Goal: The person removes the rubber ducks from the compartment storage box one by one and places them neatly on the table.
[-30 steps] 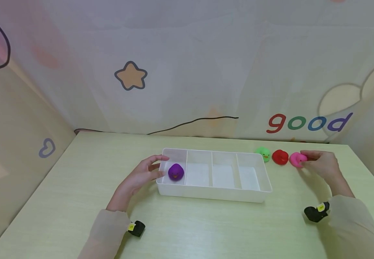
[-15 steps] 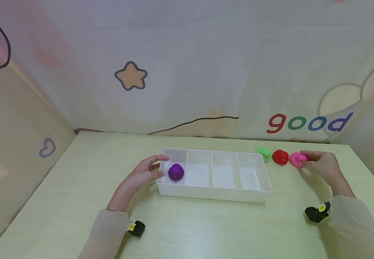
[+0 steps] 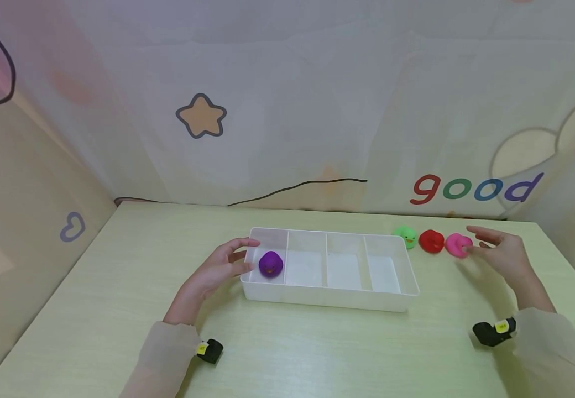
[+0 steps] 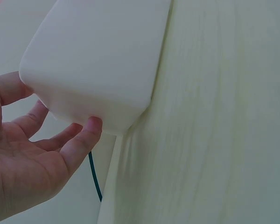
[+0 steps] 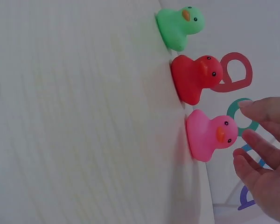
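A white tray (image 3: 327,297) with four compartments stands on the table, a purple duck (image 3: 270,265) in its leftmost one. My left hand (image 3: 218,268) touches the tray's left end; in the left wrist view its fingertips rest against the end wall (image 4: 84,100). To the tray's right a green duck (image 3: 406,237), a red duck (image 3: 431,241) and a pink duck (image 3: 458,245) sit in a row. Beside the pink duck (image 5: 210,135) my right hand (image 3: 506,257) is spread, holding nothing; the right wrist view shows a gap between its fingers and the duck.
A printed cloth backdrop (image 3: 292,110) stands along the table's back edge, with more cloth (image 3: 29,221) at the left side. The pale table (image 3: 317,354) extends in front of the tray. The green duck sits close to the tray's back right corner.
My right hand has let go of the pink duck, spread its fingers and moved slightly right. The ducks and tray stay in place, and my left hand has not moved.
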The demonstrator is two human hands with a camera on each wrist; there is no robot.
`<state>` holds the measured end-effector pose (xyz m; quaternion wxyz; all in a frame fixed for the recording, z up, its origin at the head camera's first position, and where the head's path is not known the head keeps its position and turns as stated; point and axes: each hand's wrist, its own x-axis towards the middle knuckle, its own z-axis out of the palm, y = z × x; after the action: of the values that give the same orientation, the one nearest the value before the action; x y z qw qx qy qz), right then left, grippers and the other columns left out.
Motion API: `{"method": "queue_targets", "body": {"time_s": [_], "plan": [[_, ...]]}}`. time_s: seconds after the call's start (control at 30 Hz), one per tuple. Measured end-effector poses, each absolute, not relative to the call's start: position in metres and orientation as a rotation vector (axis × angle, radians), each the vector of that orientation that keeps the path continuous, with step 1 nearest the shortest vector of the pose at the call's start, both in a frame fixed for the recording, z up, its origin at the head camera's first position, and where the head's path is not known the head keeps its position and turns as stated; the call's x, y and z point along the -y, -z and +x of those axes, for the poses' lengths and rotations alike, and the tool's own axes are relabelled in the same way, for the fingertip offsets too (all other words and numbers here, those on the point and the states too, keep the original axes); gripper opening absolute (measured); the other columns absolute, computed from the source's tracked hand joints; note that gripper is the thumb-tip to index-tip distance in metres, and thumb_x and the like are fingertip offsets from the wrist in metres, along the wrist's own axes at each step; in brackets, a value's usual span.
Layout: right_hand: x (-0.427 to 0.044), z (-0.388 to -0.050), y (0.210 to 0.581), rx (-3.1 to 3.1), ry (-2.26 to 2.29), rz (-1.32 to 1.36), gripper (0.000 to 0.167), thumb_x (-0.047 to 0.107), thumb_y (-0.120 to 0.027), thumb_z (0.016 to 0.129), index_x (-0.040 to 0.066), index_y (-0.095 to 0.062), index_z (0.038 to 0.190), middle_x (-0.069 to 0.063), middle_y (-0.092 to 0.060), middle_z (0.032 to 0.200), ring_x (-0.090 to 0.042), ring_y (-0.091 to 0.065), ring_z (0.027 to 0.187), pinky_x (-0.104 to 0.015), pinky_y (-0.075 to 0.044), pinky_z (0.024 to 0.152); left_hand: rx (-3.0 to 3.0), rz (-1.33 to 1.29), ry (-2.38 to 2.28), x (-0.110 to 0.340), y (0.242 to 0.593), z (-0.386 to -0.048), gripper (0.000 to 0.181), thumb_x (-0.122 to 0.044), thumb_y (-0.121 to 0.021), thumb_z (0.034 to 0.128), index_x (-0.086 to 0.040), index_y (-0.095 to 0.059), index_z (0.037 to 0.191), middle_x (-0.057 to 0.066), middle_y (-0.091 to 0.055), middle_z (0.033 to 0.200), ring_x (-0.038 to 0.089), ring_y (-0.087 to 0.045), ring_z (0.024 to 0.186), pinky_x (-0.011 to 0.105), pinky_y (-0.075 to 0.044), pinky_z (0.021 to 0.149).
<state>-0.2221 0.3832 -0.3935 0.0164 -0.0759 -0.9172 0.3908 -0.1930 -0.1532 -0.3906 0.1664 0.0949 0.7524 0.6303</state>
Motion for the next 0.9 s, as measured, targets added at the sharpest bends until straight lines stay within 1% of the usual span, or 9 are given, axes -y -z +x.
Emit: {"method": "queue_targets", "body": {"time_s": [0.07, 0.17, 0.27, 0.4, 0.43, 0.47, 0.57, 0.77, 0.9], "plan": [[-0.392, -0.226, 0.403, 2.808, -1.236, -0.209, 0.065, 0.038, -0.067, 0.081, 0.008, -0.045, 0.134, -0.015, -0.045, 0.135, -0.010, -0.049, 0.110, -0.011, -0.046, 0.077, -2.143, 0.275, -1.792, 0.153, 0.390, -0.193, 0.046, 0.002, -0.055, 0.0853, 0.000, -0.043, 0.129, 0.014, -0.026, 0.145, 0.038, -0.032, 0.129, 0.050, -0.034, 0.099], [-0.404, -0.233, 0.419, 2.735, -1.296, -0.184, 0.066, 0.044, -0.069, 0.076, 0.019, -0.048, 0.133, -0.002, -0.049, 0.132, 0.012, -0.044, 0.095, -0.003, -0.040, 0.074, -2.149, 0.275, -1.786, 0.153, 0.390, -0.192, 0.045, 0.002, -0.055, 0.0853, -0.001, -0.043, 0.129, 0.014, -0.026, 0.145, 0.038, -0.031, 0.129, 0.050, -0.035, 0.099], [-0.409, -0.238, 0.428, 2.689, -1.386, -0.147, 0.063, 0.040, -0.070, 0.077, 0.025, -0.048, 0.133, 0.003, -0.049, 0.132, 0.012, -0.047, 0.101, -0.005, -0.042, 0.076, -2.154, 0.275, -1.787, 0.153, 0.389, -0.192, 0.045, 0.002, -0.055, 0.0854, 0.000, -0.043, 0.129, 0.014, -0.026, 0.145, 0.039, -0.031, 0.129, 0.050, -0.035, 0.099], [-0.404, -0.240, 0.433, 2.653, -1.450, -0.098, 0.059, 0.035, -0.070, 0.078, 0.027, -0.048, 0.133, 0.003, -0.048, 0.134, 0.004, -0.051, 0.109, -0.007, -0.044, 0.075, -2.153, 0.281, -1.790, 0.153, 0.389, -0.192, 0.045, 0.002, -0.055, 0.0854, 0.001, -0.042, 0.129, 0.015, -0.026, 0.144, 0.039, -0.030, 0.129, 0.050, -0.036, 0.098], [-0.400, -0.239, 0.433, 2.645, -1.451, -0.087, 0.059, 0.036, -0.070, 0.078, 0.029, -0.048, 0.132, 0.005, -0.048, 0.133, 0.008, -0.051, 0.106, -0.006, -0.043, 0.074, -2.153, 0.281, -1.789, 0.153, 0.389, -0.192, 0.045, 0.001, -0.055, 0.0854, 0.001, -0.042, 0.129, 0.015, -0.026, 0.144, 0.040, -0.030, 0.129, 0.050, -0.036, 0.098], [-0.394, -0.236, 0.430, 2.648, -1.463, -0.077, 0.058, 0.035, -0.070, 0.078, 0.030, -0.048, 0.132, 0.004, -0.048, 0.134, 0.005, -0.051, 0.109, -0.006, -0.043, 0.074, -2.151, 0.283, -1.790, 0.153, 0.389, -0.192, 0.045, 0.001, -0.055, 0.0854, 0.001, -0.042, 0.129, 0.015, -0.026, 0.144, 0.040, -0.030, 0.129, 0.049, -0.036, 0.098], [-0.367, -0.219, 0.405, 2.655, -1.507, 0.002, 0.058, 0.030, -0.069, 0.080, 0.025, -0.047, 0.133, 0.002, -0.047, 0.134, -0.003, -0.051, 0.113, -0.008, -0.045, 0.074, -2.145, 0.284, -1.794, 0.154, 0.389, -0.192, 0.046, 0.002, -0.055, 0.0854, 0.000, -0.042, 0.129, 0.015, -0.025, 0.145, 0.040, -0.030, 0.129, 0.050, -0.036, 0.098], [-0.304, -0.179, 0.349, 2.691, -1.460, 0.131, 0.057, 0.022, -0.067, 0.082, 0.009, -0.046, 0.133, 0.013, -0.050, 0.123, -0.019, -0.051, 0.115, -0.009, -0.045, 0.076, -2.128, 0.282, -1.802, 0.153, 0.389, -0.192, 0.046, 0.002, -0.054, 0.0857, 0.000, -0.042, 0.130, 0.014, -0.025, 0.145, 0.039, -0.030, 0.130, 0.050, -0.034, 0.099], [-0.281, -0.168, 0.337, 2.701, -1.394, 0.184, 0.056, 0.018, -0.067, 0.082, 0.002, -0.046, 0.131, -0.002, -0.049, 0.129, -0.023, -0.051, 0.115, -0.010, -0.043, 0.079, -2.117, 0.279, -1.803, 0.153, 0.389, -0.191, 0.046, 0.002, -0.054, 0.0861, -0.001, -0.041, 0.131, 0.015, -0.024, 0.145, 0.038, -0.030, 0.129, 0.049, -0.035, 0.099]]}}
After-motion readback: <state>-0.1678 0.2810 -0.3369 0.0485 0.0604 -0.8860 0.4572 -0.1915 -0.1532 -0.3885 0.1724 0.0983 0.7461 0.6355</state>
